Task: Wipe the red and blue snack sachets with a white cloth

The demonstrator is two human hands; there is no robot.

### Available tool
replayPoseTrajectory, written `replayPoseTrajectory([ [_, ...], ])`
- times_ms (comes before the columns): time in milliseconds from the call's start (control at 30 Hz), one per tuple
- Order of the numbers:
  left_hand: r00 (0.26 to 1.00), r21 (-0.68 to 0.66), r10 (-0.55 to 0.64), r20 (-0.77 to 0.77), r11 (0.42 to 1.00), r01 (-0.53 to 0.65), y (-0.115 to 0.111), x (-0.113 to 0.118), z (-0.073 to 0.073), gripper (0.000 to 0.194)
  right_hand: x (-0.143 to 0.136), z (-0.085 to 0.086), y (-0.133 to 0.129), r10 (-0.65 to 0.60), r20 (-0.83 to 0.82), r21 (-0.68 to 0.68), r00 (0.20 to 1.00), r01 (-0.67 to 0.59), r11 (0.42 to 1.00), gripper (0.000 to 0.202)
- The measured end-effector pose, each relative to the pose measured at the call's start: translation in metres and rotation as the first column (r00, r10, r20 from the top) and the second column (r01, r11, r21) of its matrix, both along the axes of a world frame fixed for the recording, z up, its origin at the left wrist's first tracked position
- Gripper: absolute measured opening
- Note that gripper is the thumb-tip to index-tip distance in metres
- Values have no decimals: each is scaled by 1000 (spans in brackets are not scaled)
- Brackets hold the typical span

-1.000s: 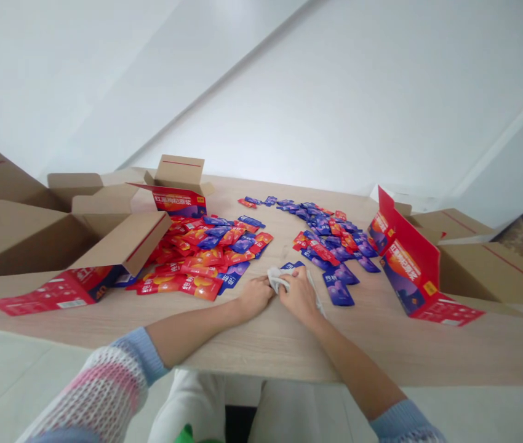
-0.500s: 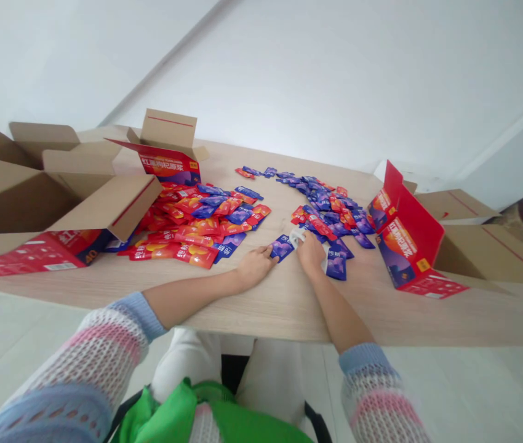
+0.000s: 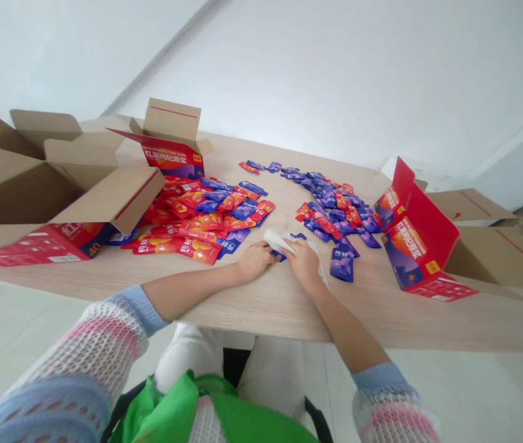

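At the frame's centre, see 1 purple sachet point(image 3: 282, 256) on the table point(image 3: 261, 307), mostly hidden beneath the white cloth point(image 3: 274, 239). Note the hands close together: right hand point(image 3: 304, 263) gripping that cloth, left hand point(image 3: 256, 261) at the sachet's left end, impossible to say whether pinching or only pressing. Could let the sachet skid or crease if pressing too lightly while dragging the cloth. Could catch the right-of-centre pile point(image 3: 335, 212) with the cloth's loose corner, or disturb the left-of-centre pile point(image 3: 201, 235) with a forearm point(image 3: 187, 292) so near.
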State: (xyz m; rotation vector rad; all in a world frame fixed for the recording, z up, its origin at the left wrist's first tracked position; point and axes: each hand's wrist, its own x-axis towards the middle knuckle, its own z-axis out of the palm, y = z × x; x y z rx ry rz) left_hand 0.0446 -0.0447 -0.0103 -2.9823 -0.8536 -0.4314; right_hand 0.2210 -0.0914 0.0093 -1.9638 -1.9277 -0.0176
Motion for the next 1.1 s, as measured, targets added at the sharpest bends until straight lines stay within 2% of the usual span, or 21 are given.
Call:
replayPoseTrajectory([
  [67,1000,-13,-25,11,1000,26,2,-1,0,28,-9,-2,1,26,24,-88,999,-24,996,36],
  [133,999,-13,-44,11,999,44,4,0,1,29,-8,-3,5,-5,29,-141,1000,9,990,37],
  [333,1000,-27,-22,3,999,22,1,4,5,31,17,0,26,-164,3,-230,987,160,960,50],
  [533,999,-7,26,-19,1000,-26,-3,5,6,31,35,-4,40,-306,6,-174,952,302,937,55],
  [700,999,-37,34,-35,999,-35,-3,4,8,32,52,-4,39,-376,-59,-113,925,368,923,53],
  [800,1000,-64,13,-6,998,-13,-1,3,7,31,57,-3,32,-324,-95,-36,941,322,946,48],
  [933,999,-60,-32,29,998,34,4,0,4,33,43,-2,19,-140,-89,56,986,145,988,41],
  [1100,998,-64,-65,18,996,66,8,0,4,33,11,1,10,133,10,-32,991,-132,991,35],
])
